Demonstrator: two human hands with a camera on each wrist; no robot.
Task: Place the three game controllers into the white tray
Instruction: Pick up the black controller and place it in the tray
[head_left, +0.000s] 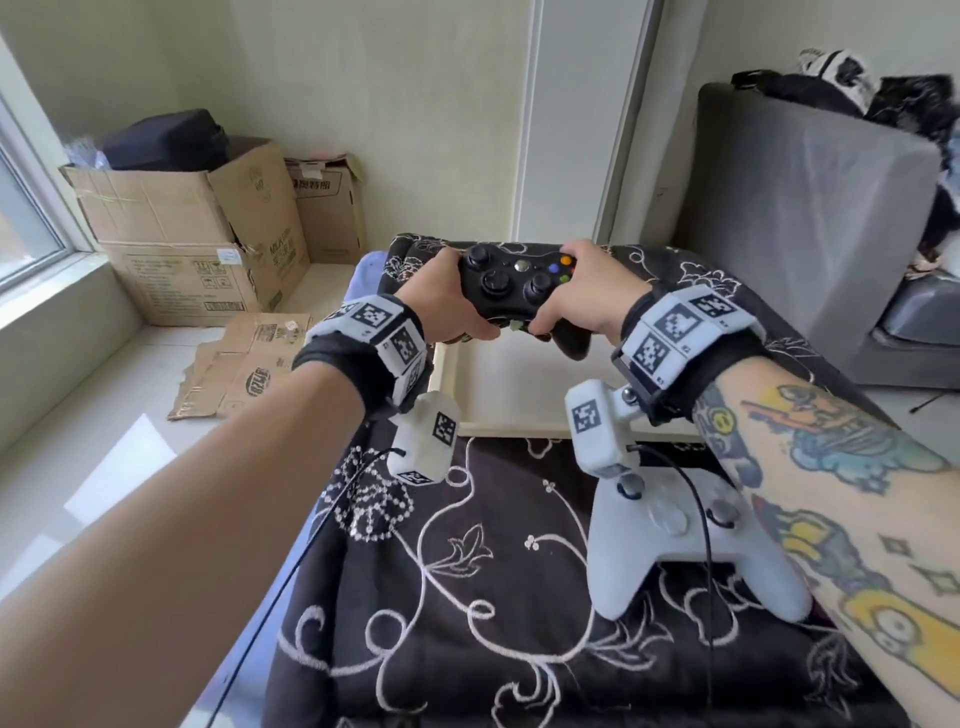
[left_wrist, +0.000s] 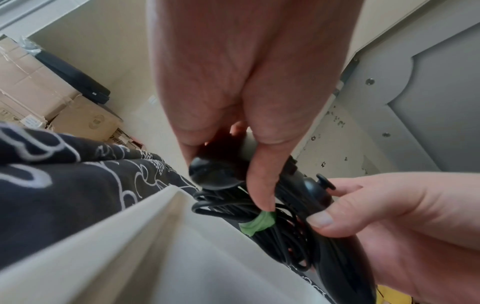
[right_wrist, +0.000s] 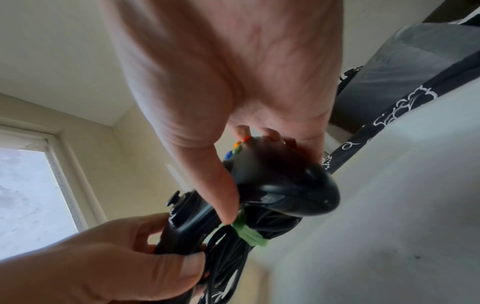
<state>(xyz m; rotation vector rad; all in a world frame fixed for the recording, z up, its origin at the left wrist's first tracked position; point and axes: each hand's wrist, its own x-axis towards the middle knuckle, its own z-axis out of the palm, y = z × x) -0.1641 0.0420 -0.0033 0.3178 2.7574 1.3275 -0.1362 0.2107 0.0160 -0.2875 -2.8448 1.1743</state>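
A black game controller (head_left: 519, 283) with coloured buttons hangs in the air above the white tray (head_left: 519, 379). My left hand (head_left: 447, 306) grips its left handle and my right hand (head_left: 576, 296) grips its right handle. Its coiled black cable (left_wrist: 275, 236), bound with a green tie (left_wrist: 257, 223), hangs under it. A white controller (head_left: 670, 540) lies on the dark floral cloth, near side, under my right forearm. In the right wrist view the black controller (right_wrist: 280, 185) is held just over the tray's white floor (right_wrist: 389, 205). No third controller is visible.
The dark floral cloth (head_left: 467, 597) covers the surface under the tray. Cardboard boxes (head_left: 197, 234) stand by the window at the left. A grey sofa (head_left: 810, 218) rises at the right, close to the cloth's edge.
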